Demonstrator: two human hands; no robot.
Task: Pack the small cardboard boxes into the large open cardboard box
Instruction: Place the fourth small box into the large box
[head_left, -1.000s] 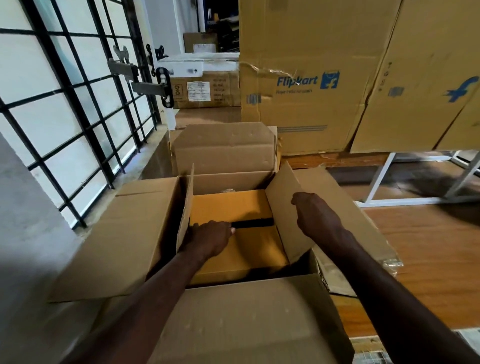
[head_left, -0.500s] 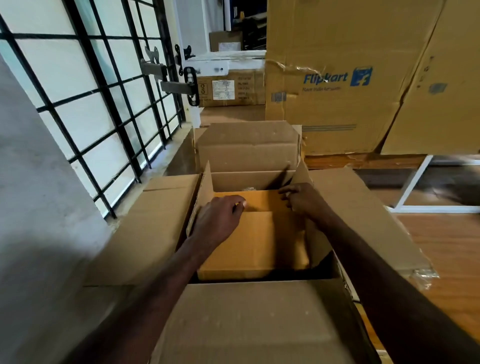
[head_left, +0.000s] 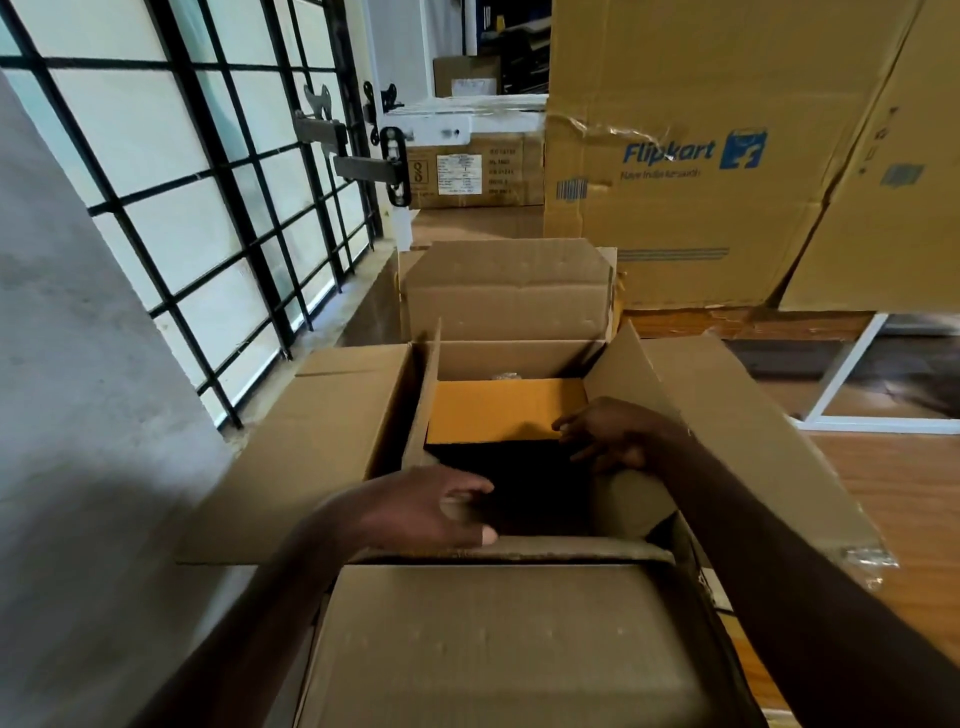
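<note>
The large open cardboard box (head_left: 322, 441) stands in front of me with all its flaps folded out. A small yellow-brown cardboard box (head_left: 506, 410) lies inside against the far wall. The near half of the inside is dark, and I cannot make out what is in it. My left hand (head_left: 436, 506) hovers over the near rim with relaxed fingers, holding nothing. My right hand (head_left: 613, 436) reaches in from the right with fingers spread. Its fingertips are at the small box's near right corner.
A barred window (head_left: 218, 218) and a grey wall (head_left: 78, 415) close off the left. Big Flipkart cartons (head_left: 691, 156) are stacked behind the box, with more labelled cartons (head_left: 467, 176) further back. A white metal frame (head_left: 852, 374) stands on the wooden floor (head_left: 893, 493) at right.
Both hands have pulled back toward me from the far part of the box. The yellow-brown surface that filled the near half is out of sight, leaving a dark space.
</note>
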